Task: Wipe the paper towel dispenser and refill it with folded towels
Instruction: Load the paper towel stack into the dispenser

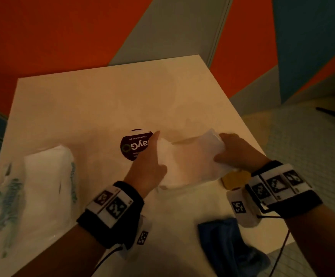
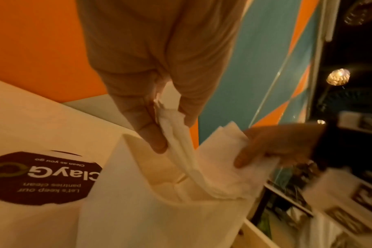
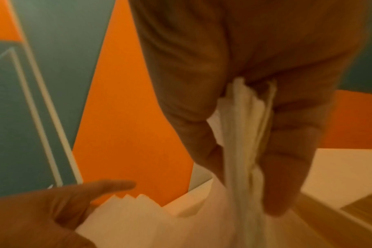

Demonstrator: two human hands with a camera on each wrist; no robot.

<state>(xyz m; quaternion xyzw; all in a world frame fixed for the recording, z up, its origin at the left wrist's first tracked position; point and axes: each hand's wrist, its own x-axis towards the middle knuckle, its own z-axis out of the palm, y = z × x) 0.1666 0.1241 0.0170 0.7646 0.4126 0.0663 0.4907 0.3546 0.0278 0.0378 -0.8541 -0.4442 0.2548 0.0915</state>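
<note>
A white open-topped paper towel dispenser (image 1: pixel 182 168) lies on the white table (image 1: pixel 102 100) between my hands. In the left wrist view a bundle of folded white towels (image 2: pixel 181 161) runs down into the dispenser's mouth (image 2: pixel 138 218). My left hand (image 1: pixel 158 154) pinches the towels' left end between thumb and fingers (image 2: pixel 173 132), its forefinger stretched out. My right hand (image 1: pixel 220 146) grips the towels' right end (image 1: pixel 212 138), thumb in front and fingers behind (image 3: pixel 244 167). The towels (image 3: pixel 242 134) hang between those fingers. How far in they reach is hidden.
An opened plastic pack of folded towels (image 1: pixel 42 176) lies at the table's left. A blue cloth (image 1: pixel 228 242) sits at the near right edge, with a yellow object (image 1: pixel 234 178) beside my right wrist. A dark round sticker (image 1: pixel 134 144) marks the table's middle. Orange and teal walls stand behind.
</note>
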